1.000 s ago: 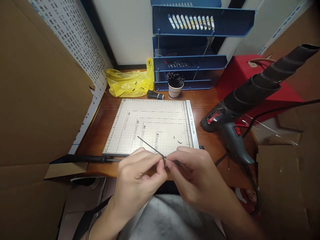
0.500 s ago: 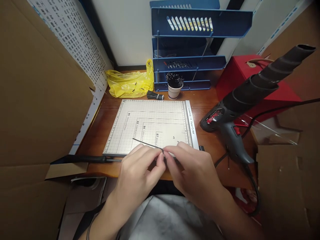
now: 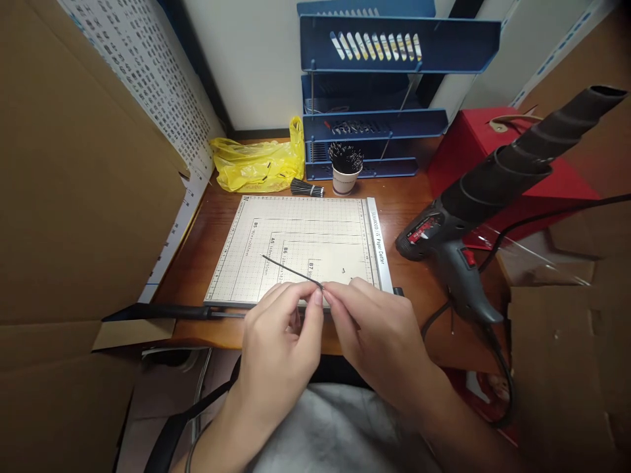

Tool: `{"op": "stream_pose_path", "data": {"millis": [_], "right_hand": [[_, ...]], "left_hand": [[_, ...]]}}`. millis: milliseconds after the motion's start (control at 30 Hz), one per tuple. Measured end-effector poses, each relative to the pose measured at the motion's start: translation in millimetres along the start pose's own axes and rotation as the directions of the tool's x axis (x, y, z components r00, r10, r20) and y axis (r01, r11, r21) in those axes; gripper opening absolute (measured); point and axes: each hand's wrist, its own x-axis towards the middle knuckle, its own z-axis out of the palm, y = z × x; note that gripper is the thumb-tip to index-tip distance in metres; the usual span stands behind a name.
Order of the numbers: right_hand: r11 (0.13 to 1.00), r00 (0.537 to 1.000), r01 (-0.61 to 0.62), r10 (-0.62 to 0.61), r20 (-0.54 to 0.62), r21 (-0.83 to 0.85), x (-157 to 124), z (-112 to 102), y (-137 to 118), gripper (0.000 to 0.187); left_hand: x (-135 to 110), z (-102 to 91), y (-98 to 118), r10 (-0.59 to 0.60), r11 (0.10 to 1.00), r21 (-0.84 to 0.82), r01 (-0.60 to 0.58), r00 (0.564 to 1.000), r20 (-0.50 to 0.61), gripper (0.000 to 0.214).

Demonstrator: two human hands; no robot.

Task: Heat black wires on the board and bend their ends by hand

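Observation:
A thin black wire [image 3: 290,270] slants up and left from my fingertips over the paper cutter, its far end free. Thumb and forefinger of my left hand [image 3: 283,328] pinch it near its lower end. Right beside them, my right hand [image 3: 377,328] is closed in a pinch on the same end of the wire. The fingertips nearly meet, so the very end is hidden. Under the wire lies the cream paper cutter [image 3: 236,263] with its printed grid. A tiny scrap [image 3: 344,270] sits on its board.
Behind the cutter are a bundle of black wires [image 3: 306,188], a paper cup [image 3: 346,182] full of wires, a yellow plastic bag [image 3: 259,164] and blue trays [image 3: 394,43]. A heat gun [image 3: 458,243] stands at right before a red box [image 3: 517,157]. Cardboard [image 3: 73,197] walls the left.
The wire's free end has swung upward and now slants more steeply. My left hand has turned slightly, its thumb more upright; my right hand stays nearly in place.

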Motion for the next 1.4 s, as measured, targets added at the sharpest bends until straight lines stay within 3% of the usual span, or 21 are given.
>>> {"op": "stream_pose_path", "data": {"millis": [200,367,500,667,833,900,1000,1167,1400], "right_hand": [[0.996,0.997,-0.073,0.073,0.005,0.059,-4.6,2.5,2.7,0.028],[0.985,0.991,-0.126,0.121,0.052,0.115,-8.0,-0.2,5.0,0.028],[0.970,0.982,-0.177,0.163,0.091,0.166,-5.8,-1.8,5.5,0.026],[0.970,0.981,-0.195,0.192,0.033,0.145,-6.3,-1.1,6.1,0.025],[0.973,0.982,-0.183,0.174,0.070,0.140,-9.3,-1.9,4.7,0.027],[0.972,0.981,-0.184,0.173,0.084,0.145,-9.4,-2.6,4.4,0.028],[0.964,0.976,-0.203,0.185,0.113,0.171,-9.3,-3.9,5.0,0.030],[0.941,0.967,-0.234,0.197,0.163,0.246,-11.5,-4.4,7.4,0.027],[0.926,0.962,-0.253,0.209,0.175,0.281,-14.5,-1.2,9.6,0.027]], "left_hand": [[6.2,0.9,-0.5,0.232,0.956,0.191,-0.223,0.973,-0.023,0.016],[11.2,-4.2,-5.1,0.291,0.936,0.191,-0.297,0.955,0.060,0.018],[9.2,-5.7,-7.2,0.236,0.960,0.135,-0.246,0.968,0.089,0.014],[2.1,2.4,-6.8,0.174,0.983,0.063,-0.171,0.984,-0.033,0.015],[-1.6,8.8,-6.0,0.009,0.993,-0.115,-0.006,1.000,0.023,0.008],[-2.0,10.1,-6.4,0.002,0.992,-0.124,0.002,1.000,0.029,0.012],[-1.2,12.3,-8.7,0.103,0.992,-0.069,-0.104,0.995,-0.018,0.012],[1.9,12.9,-14.9,0.335,0.941,0.055,-0.333,0.942,-0.029,0.011],[-0.9,6.2,-19.4,0.442,0.881,0.171,-0.441,0.896,0.029,0.015]]}}
